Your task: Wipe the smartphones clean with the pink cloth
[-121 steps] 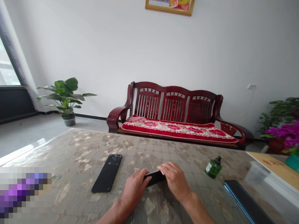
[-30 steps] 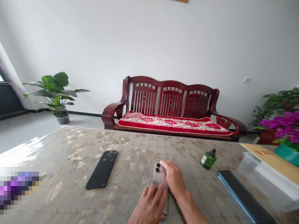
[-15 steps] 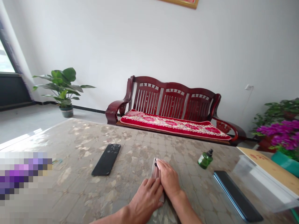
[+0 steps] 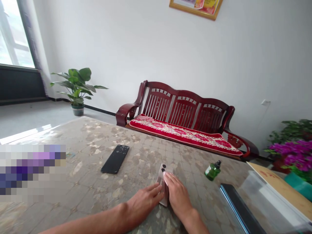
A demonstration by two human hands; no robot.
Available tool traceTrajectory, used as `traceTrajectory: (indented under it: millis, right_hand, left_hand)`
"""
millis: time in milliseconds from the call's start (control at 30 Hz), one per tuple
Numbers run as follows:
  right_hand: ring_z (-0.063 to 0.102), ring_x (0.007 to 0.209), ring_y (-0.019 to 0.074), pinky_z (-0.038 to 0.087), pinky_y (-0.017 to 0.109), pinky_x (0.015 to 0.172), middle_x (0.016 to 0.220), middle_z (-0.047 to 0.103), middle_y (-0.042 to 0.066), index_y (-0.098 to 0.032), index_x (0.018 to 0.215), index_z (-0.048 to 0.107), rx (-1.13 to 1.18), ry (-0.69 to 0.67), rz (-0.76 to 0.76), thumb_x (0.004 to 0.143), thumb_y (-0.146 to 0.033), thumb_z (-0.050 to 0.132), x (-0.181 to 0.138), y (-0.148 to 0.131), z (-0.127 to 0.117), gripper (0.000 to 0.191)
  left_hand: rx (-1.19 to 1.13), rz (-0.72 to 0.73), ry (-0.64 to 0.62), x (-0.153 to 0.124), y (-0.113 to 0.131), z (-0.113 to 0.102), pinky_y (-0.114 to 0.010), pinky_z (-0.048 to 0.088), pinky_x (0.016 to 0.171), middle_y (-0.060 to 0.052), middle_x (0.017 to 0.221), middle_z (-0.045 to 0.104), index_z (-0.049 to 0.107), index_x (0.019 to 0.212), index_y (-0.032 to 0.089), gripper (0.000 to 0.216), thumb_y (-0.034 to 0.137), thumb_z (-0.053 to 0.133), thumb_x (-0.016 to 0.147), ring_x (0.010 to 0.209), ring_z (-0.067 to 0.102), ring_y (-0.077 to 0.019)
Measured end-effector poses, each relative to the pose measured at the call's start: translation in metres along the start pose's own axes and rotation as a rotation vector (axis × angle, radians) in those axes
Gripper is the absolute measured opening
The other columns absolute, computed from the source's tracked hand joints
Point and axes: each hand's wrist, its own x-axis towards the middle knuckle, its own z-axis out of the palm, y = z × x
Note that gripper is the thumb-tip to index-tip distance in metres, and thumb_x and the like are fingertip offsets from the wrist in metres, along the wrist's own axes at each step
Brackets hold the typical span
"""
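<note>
Tabletop [image 4: 92, 136]: it carried the same things as four seconds earlier; only my view had swung left, toward the window.
Hands: my left hand [image 4: 143, 203] and right hand [image 4: 177, 196] lay flat and open, fingers out, no longer pinching.
Pale phone [image 4: 162, 178]: near centre, under my fingertips. Earlier it stood on edge, dark face showing. Now it lay back up, two lenses [image 4: 162, 168] at the far end, so the turning-over looked finished.
Black phone [image 4: 115, 159]: unmoved, far left.
Writing: the red marks on the yellow board [image 4: 273, 177], right, were too small to read; I saw no brand on either phone.
</note>
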Motion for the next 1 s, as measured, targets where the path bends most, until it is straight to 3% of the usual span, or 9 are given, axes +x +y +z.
traceTrajectory:
  millis: [100,267,567,833,1000]
  right_hand:
    - [0.051,0.129,0.0202,0.037,0.035,0.111,0.136,0.059,0.009,-0.016,0.133,0.058,-0.024,-0.013,0.057,0.089,-0.008,0.036,0.021,0.007,-0.001,0.049]
    - [0.057,0.123,0.0252,0.045,0.039,0.104,0.131,0.061,0.017,-0.010,0.129,0.060,-0.058,-0.022,0.122,0.090,-0.009,0.037,0.049,0.017,0.003,0.046]
    - [0.048,0.132,0.0201,0.038,0.034,0.111,0.141,0.054,0.007,-0.018,0.137,0.054,-0.057,-0.012,0.007,0.083,-0.003,0.037,-0.001,0.002,0.011,0.058]
    - [0.050,0.129,0.0229,0.039,0.038,0.110,0.136,0.057,0.013,-0.015,0.131,0.060,-0.067,0.005,0.148,0.088,-0.007,0.037,0.043,0.010,0.012,0.049]
    - [0.050,0.130,0.0225,0.039,0.037,0.110,0.137,0.056,0.013,-0.012,0.133,0.058,-0.084,0.001,0.100,0.086,-0.004,0.035,0.028,0.008,0.013,0.053]
  left_hand:
    - [-0.024,-0.046,0.015,-0.008,0.003,0.001,-0.028,0.040,0.108,-0.007,0.135,0.056,0.051,0.131,0.021,0.039,0.014,0.051,0.093,0.129,0.048,-0.0210]
    - [0.032,-0.094,0.036,-0.012,0.005,0.014,-0.039,0.043,0.107,-0.009,0.140,0.053,0.051,0.133,0.019,0.047,0.010,0.054,0.087,0.130,0.048,-0.0283]
    - [-0.008,-0.106,0.075,-0.012,0.002,0.021,-0.036,0.040,0.108,-0.006,0.138,0.056,0.053,0.132,0.022,0.038,0.022,0.051,0.094,0.128,0.048,-0.0259]
    - [0.048,-0.070,0.038,-0.014,0.000,0.024,-0.038,0.040,0.106,-0.009,0.137,0.054,0.047,0.137,0.019,0.040,0.021,0.046,0.097,0.129,0.045,-0.0265]
    - [0.057,-0.076,0.029,-0.015,0.000,0.026,-0.040,0.042,0.104,-0.009,0.136,0.055,0.047,0.136,0.020,0.040,0.025,0.046,0.097,0.128,0.045,-0.0275]
